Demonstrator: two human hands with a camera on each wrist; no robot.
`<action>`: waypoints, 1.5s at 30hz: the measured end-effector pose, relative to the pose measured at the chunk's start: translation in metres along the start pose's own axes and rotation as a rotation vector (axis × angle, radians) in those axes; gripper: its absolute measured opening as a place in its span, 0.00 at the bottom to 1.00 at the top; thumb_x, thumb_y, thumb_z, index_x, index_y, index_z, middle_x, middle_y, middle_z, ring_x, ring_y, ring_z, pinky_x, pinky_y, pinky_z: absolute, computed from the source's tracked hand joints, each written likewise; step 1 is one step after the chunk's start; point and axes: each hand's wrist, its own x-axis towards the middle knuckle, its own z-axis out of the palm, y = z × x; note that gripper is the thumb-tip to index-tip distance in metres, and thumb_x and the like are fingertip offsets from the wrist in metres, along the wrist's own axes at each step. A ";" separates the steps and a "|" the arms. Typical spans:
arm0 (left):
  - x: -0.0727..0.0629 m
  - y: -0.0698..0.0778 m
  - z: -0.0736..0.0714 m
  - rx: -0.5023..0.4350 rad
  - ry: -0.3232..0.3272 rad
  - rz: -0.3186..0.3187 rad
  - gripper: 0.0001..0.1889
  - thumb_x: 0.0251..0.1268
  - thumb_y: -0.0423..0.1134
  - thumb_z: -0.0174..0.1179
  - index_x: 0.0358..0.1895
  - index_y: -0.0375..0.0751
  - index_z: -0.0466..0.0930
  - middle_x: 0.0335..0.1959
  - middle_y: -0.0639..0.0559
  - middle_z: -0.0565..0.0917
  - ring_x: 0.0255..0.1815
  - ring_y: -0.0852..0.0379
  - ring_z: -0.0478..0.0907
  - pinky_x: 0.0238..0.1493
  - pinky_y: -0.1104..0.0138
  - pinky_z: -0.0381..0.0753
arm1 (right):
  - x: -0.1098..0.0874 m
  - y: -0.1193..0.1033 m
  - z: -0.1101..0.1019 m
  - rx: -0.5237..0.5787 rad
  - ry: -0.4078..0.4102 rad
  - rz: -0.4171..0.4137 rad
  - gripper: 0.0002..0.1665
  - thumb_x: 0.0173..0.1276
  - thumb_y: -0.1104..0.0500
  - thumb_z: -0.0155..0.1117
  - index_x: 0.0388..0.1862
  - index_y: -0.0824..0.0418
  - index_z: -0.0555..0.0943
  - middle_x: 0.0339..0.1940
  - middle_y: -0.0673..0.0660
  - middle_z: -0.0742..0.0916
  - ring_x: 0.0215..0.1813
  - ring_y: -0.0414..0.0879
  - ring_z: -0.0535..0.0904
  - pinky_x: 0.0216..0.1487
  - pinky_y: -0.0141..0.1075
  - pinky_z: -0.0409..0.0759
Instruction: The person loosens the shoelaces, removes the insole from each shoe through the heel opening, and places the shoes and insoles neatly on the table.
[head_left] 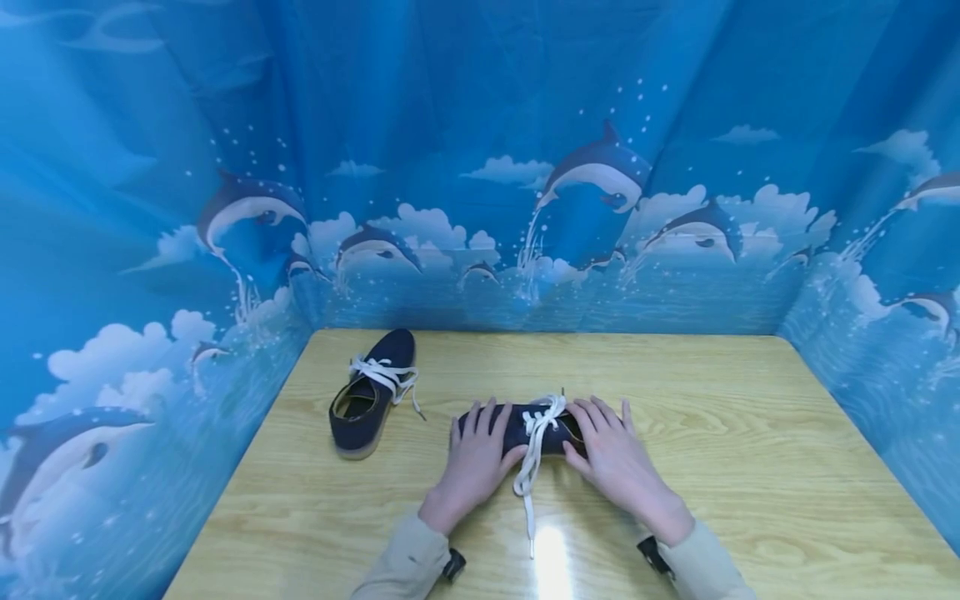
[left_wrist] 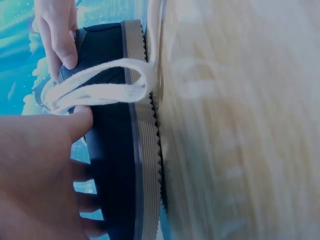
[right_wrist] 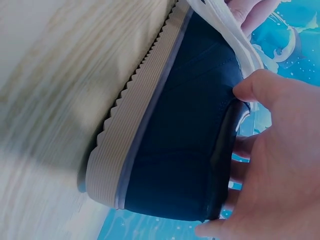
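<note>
A dark navy lace-up shoe (head_left: 516, 433) with a ribbed tan sole (left_wrist: 142, 140) lies sideways on the table, toe to the left. My left hand (head_left: 474, 467) grips its toe end, thumb on the near side and fingers over the far side. At the opening and heel end, my right hand (head_left: 618, 462) holds the shoe, its thumb (right_wrist: 255, 87) against the upper edge. White laces (head_left: 534, 454) hang in a loop over the near side, one end trailing on the wood. The fingertips on the far side are partly hidden.
A matching navy shoe (head_left: 356, 432) stands at the back left of the wooden table (head_left: 712, 417), toe pointing away, its white laces (head_left: 386, 375) loose on top. Blue dolphin-printed curtains (head_left: 450, 125) enclose the back and both sides.
</note>
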 end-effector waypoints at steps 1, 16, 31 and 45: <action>0.000 0.001 0.000 -0.003 0.005 -0.002 0.38 0.73 0.64 0.52 0.79 0.46 0.61 0.78 0.36 0.61 0.77 0.31 0.57 0.72 0.31 0.57 | 0.000 0.000 -0.001 0.000 0.001 -0.001 0.32 0.69 0.49 0.67 0.66 0.64 0.75 0.65 0.65 0.80 0.69 0.65 0.72 0.73 0.72 0.52; 0.001 -0.001 -0.005 -0.053 -0.022 0.047 0.38 0.71 0.63 0.56 0.77 0.46 0.64 0.77 0.38 0.64 0.76 0.33 0.60 0.71 0.30 0.56 | -0.006 -0.002 -0.002 -0.010 0.005 0.004 0.31 0.68 0.50 0.68 0.64 0.64 0.76 0.63 0.64 0.81 0.67 0.65 0.74 0.70 0.75 0.55; 0.013 0.004 -0.005 -0.095 -0.098 0.236 0.33 0.75 0.57 0.54 0.79 0.55 0.61 0.79 0.49 0.63 0.79 0.41 0.58 0.74 0.32 0.52 | -0.007 -0.004 -0.004 -0.003 0.002 0.002 0.31 0.67 0.50 0.69 0.64 0.64 0.77 0.61 0.63 0.82 0.66 0.64 0.75 0.69 0.76 0.56; 0.011 0.004 -0.010 -0.099 -0.099 0.260 0.32 0.76 0.56 0.55 0.78 0.53 0.62 0.78 0.48 0.64 0.78 0.40 0.59 0.73 0.32 0.54 | 0.016 -0.010 -0.026 0.084 -0.032 0.066 0.29 0.75 0.43 0.61 0.67 0.56 0.78 0.65 0.63 0.81 0.69 0.66 0.72 0.68 0.79 0.52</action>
